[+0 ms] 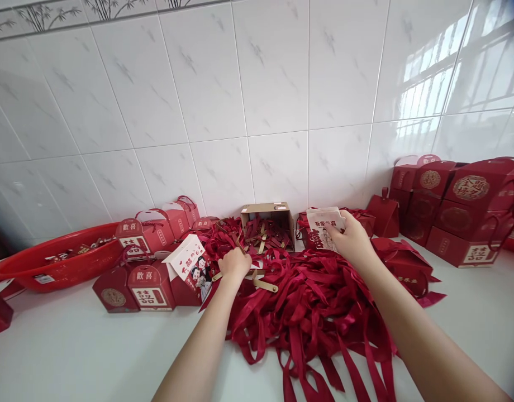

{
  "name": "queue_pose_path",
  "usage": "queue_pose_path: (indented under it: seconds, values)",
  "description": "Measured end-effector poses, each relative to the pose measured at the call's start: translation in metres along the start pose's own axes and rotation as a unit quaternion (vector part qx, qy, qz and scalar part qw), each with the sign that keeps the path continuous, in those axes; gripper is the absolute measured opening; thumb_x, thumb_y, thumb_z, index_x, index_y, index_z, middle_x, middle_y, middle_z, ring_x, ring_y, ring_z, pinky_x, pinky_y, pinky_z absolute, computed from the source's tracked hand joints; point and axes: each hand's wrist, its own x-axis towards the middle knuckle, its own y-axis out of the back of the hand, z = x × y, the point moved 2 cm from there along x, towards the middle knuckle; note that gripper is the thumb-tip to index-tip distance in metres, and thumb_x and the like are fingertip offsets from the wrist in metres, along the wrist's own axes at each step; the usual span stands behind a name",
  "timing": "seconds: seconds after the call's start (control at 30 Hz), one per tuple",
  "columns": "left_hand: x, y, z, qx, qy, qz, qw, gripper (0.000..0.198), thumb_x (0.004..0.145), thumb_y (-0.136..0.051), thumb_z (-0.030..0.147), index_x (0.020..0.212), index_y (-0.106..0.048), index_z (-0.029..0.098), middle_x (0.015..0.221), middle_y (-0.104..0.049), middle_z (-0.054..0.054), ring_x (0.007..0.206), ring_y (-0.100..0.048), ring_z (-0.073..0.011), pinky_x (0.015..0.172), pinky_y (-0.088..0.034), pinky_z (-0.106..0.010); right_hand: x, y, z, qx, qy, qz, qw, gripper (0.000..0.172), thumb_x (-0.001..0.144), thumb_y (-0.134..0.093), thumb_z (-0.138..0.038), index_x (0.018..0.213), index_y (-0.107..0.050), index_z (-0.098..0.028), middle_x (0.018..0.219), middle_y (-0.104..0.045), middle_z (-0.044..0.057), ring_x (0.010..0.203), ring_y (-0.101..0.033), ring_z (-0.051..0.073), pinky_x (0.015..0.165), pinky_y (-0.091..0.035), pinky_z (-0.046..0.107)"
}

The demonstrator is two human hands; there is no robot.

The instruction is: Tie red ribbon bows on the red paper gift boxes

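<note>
Left of the middle, my left hand (236, 263) is closed over narrow strips with eyelet ends; a gold-brown strap (265, 285) sticks out beside it. My right hand (352, 237) pinches a cream printed packet (325, 228) with red characters, its layers looking flat and stacked. Between and below both hands spreads a large heap of dark red ribbons (307, 301). Behind the heap, a small cardboard box (267, 207) lies open towards me with more dark red and gold straps (263, 234) inside. A white printed box (192, 262) with cartoon figures stands left of my left hand.
Red gift boxes (150, 287) stand at the left, beside a wide red basin (85, 267) holding small wrapped items. More red boxes (466, 187) are stacked at the right, and a tilted red box (401, 265) lies by my right forearm. A white tiled wall (277, 84) backs the table.
</note>
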Motion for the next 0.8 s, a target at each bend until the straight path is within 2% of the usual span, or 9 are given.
queue_pose_path:
  seconds: [0.1,0.17,0.2,0.3,0.4,0.53,0.63,0.73,0.8]
  values:
    - [0.008,-0.003,-0.02,0.018,-0.01,0.03,0.999,0.054,0.077,-0.052,0.018,0.131,-0.047,0.022,0.124,-0.055,-0.02,0.112,-0.055,-0.0362,0.089,-0.039,-0.048,0.0,0.002,-0.006,0.053,-0.007,-0.016,0.998,0.023,0.073,-0.056,-0.027,0.095,-0.06,-0.021,0.086,-0.069,0.007,0.077,-0.063,0.023,0.073,-0.048,0.037]
    - [0.013,-0.006,-0.033,0.017,0.006,0.035,0.999,0.067,0.079,-0.052,0.02,0.142,-0.03,0.023,0.122,-0.057,-0.021,0.104,-0.06,-0.0345,0.083,-0.043,-0.045,-0.003,0.003,-0.013,0.076,-0.011,-0.025,0.997,0.025,0.073,-0.056,-0.028,0.096,-0.06,-0.021,0.09,-0.069,0.007,0.08,-0.063,0.023,0.076,-0.048,0.039]
    - [0.016,-0.007,-0.039,0.014,0.019,0.037,0.999,0.069,0.079,-0.052,0.022,0.144,-0.027,0.021,0.117,-0.06,-0.021,0.099,-0.062,-0.0341,0.08,-0.044,-0.044,-0.004,0.003,-0.016,0.084,-0.011,-0.03,0.996,0.026,0.073,-0.056,-0.028,0.097,-0.06,-0.021,0.092,-0.069,0.007,0.082,-0.064,0.024,0.078,-0.048,0.039]
    - [0.022,-0.01,-0.054,-0.011,0.044,0.057,0.997,0.054,0.082,-0.05,0.026,0.134,-0.041,0.014,0.103,-0.066,-0.02,0.093,-0.064,-0.0325,0.076,-0.045,-0.04,-0.008,0.002,-0.023,0.102,-0.014,-0.046,0.994,0.028,0.073,-0.057,-0.028,0.099,-0.06,-0.021,0.097,-0.069,0.007,0.087,-0.063,0.024,0.081,-0.047,0.04]
    - [0.021,-0.006,-0.056,-0.049,0.036,0.107,0.992,0.032,0.086,-0.044,0.03,0.112,-0.057,0.017,0.099,-0.068,-0.016,0.092,-0.063,-0.0308,0.075,-0.044,-0.038,-0.009,0.002,-0.024,0.123,-0.016,-0.053,0.991,0.029,0.073,-0.058,-0.029,0.101,-0.06,-0.021,0.096,-0.07,0.007,0.086,-0.064,0.024,0.079,-0.048,0.04]
    - [0.016,0.014,-0.039,-0.111,-0.012,0.191,0.975,0.026,0.089,-0.038,0.036,0.096,-0.058,0.02,0.09,-0.067,-0.01,0.084,-0.061,-0.0254,0.076,-0.043,-0.035,-0.008,0.005,-0.024,0.146,-0.006,-0.045,0.988,0.029,0.073,-0.059,-0.03,0.1,-0.06,-0.021,0.094,-0.07,0.007,0.084,-0.065,0.024,0.077,-0.05,0.04]
    - [0.012,0.035,-0.019,-0.165,-0.059,0.232,0.957,0.03,0.09,-0.035,0.042,0.093,-0.055,0.019,0.085,-0.062,-0.007,0.08,-0.058,-0.0209,0.078,-0.043,-0.031,-0.009,0.008,-0.027,0.178,-0.01,-0.045,0.983,0.03,0.073,-0.06,-0.033,0.101,-0.059,-0.02,0.095,-0.07,0.007,0.085,-0.065,0.024,0.077,-0.051,0.04]
    - [0.008,0.047,0.004,-0.213,-0.111,0.217,0.946,0.032,0.089,-0.039,0.046,0.096,-0.054,0.018,0.089,-0.06,-0.006,0.082,-0.058,-0.0182,0.077,-0.045,-0.028,-0.01,0.009,-0.029,0.209,-0.014,-0.046,0.977,0.032,0.073,-0.061,-0.035,0.101,-0.058,-0.02,0.099,-0.069,0.008,0.091,-0.065,0.024,0.08,-0.051,0.04]
    - [0.003,0.046,0.02,-0.232,-0.146,0.158,0.949,0.036,0.087,-0.045,0.05,0.101,-0.056,0.019,0.085,-0.061,-0.004,0.076,-0.059,-0.017,0.071,-0.046,-0.027,-0.01,0.008,-0.03,0.217,-0.02,-0.046,0.975,0.032,0.072,-0.063,-0.036,0.1,-0.058,-0.02,0.099,-0.069,0.008,0.091,-0.065,0.024,0.079,-0.051,0.04]
